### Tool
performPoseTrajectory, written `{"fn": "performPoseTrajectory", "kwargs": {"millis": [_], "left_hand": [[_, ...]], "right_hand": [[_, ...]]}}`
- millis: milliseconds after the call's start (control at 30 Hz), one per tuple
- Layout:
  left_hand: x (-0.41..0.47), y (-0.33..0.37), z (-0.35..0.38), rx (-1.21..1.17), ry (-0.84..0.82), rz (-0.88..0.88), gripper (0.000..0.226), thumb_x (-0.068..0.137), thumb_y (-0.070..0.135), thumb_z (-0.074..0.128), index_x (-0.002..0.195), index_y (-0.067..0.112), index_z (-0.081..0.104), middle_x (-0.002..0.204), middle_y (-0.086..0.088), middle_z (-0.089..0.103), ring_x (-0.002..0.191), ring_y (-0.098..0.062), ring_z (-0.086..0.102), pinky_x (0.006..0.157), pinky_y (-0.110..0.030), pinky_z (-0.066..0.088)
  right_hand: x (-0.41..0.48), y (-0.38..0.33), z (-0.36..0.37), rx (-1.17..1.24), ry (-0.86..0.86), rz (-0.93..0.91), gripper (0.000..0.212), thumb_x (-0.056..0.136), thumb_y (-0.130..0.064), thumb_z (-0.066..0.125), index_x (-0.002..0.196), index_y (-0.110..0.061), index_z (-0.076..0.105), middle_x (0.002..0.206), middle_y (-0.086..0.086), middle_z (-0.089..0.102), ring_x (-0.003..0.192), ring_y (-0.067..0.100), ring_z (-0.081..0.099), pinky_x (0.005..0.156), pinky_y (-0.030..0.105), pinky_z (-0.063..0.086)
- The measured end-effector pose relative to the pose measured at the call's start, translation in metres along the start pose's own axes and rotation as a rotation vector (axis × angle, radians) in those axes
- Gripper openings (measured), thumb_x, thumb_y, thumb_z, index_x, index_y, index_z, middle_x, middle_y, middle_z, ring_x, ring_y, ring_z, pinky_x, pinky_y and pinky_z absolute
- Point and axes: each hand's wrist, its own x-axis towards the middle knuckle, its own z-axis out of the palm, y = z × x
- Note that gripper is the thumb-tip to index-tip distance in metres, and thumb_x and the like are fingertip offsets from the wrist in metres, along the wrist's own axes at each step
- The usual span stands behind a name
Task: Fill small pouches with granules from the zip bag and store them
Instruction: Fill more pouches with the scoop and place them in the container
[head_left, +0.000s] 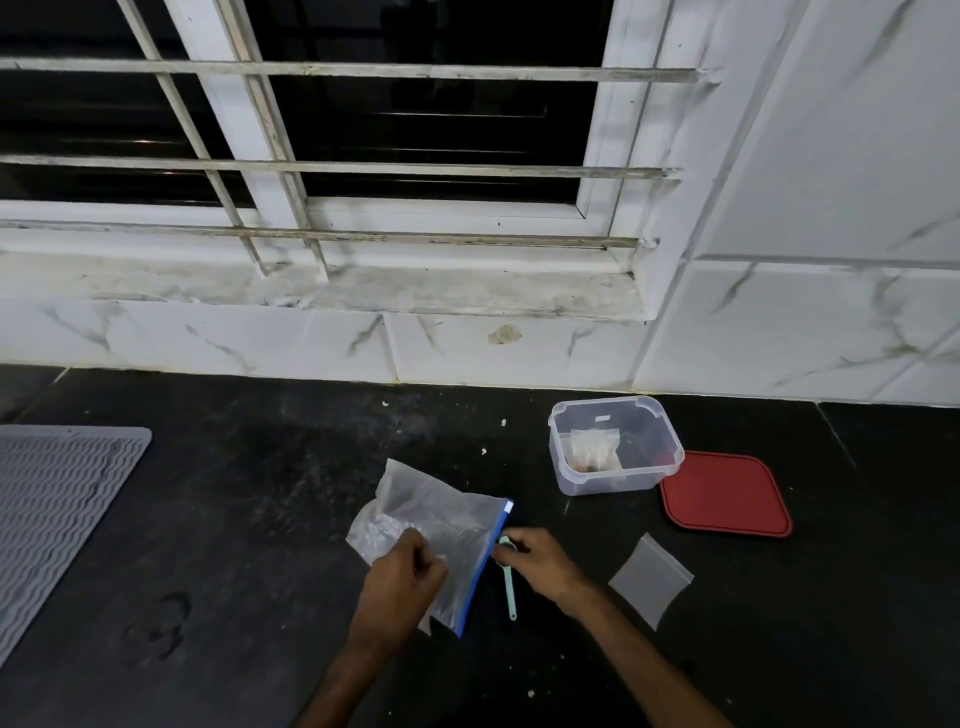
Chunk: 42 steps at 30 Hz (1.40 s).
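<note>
A clear zip bag (426, 514) with a blue zip strip lies on the dark counter, pale granules inside. My left hand (400, 582) rests on its near part, fingers curled into the plastic. My right hand (540, 561) is at the zip edge, fingers curled by the bowl end of a small teal spoon (509, 587); the handle points toward me. An empty small pouch (649, 579) lies flat to the right. A filled pouch (595, 449) leans inside an open clear plastic container (623, 480).
A red lid (724, 493) lies right of the container. A grey ribbed mat (52, 509) covers the counter's left side. A white marbled wall and a barred window sill stand behind. Crumbs dot the counter.
</note>
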Motion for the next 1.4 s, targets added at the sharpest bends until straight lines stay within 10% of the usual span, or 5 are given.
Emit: {"fn": "performPoseTrajectory", "kwargs": {"millis": [300,700,1000,1167,1400], "left_hand": [[-0.021,0.003,0.034,0.064,0.038,0.093,0.012,0.088,0.03,0.065,0.084,0.03,0.053,0.084,0.011,0.061,0.072,-0.002,0.061,0.064,-0.018,0.05],[0.003,0.088,0.132,0.624,-0.191,0.38,0.034,0.101,0.033,0.04,0.128,0.013,0.047,0.112,-0.009,0.067,0.097,-0.028,0.067,0.08,-0.039,0.05],[-0.017,0.097,0.115,0.451,-0.374,0.347,0.032,0.093,0.056,0.049,0.104,0.026,0.053,0.107,0.003,0.066,0.098,-0.015,0.062,0.078,-0.029,0.043],[-0.042,0.093,0.041,0.376,-0.058,0.199,0.037,0.092,0.067,0.04,0.082,0.032,0.048,0.072,0.011,0.058,0.065,0.001,0.056,0.061,-0.014,0.044],[0.002,0.075,0.005,0.427,0.327,0.098,0.063,0.077,0.059,0.07,0.117,0.018,0.044,0.116,-0.001,0.059,0.104,-0.022,0.063,0.072,-0.035,0.051]], "right_hand": [[0.012,-0.01,-0.012,0.175,0.079,0.139,0.018,0.089,-0.035,0.063,0.1,-0.023,0.071,0.075,-0.007,0.061,0.06,0.007,0.043,0.048,0.021,0.03],[0.017,-0.075,-0.044,0.239,0.088,-0.022,0.01,0.087,-0.032,0.067,0.087,-0.023,0.072,0.053,-0.013,0.045,0.05,0.005,0.031,0.045,0.02,0.021],[0.007,-0.071,-0.055,0.302,0.062,-0.037,0.02,0.084,-0.036,0.068,0.096,-0.022,0.075,0.061,-0.007,0.04,0.048,0.005,0.027,0.042,0.019,0.018],[0.004,-0.076,-0.058,0.31,0.091,-0.046,0.023,0.086,-0.035,0.066,0.099,-0.017,0.074,0.047,-0.015,0.04,0.051,0.007,0.029,0.045,0.02,0.021],[0.002,-0.094,-0.041,0.324,0.055,-0.095,0.019,0.087,-0.034,0.066,0.096,-0.021,0.075,0.051,-0.011,0.038,0.049,0.006,0.029,0.044,0.021,0.021]]}}
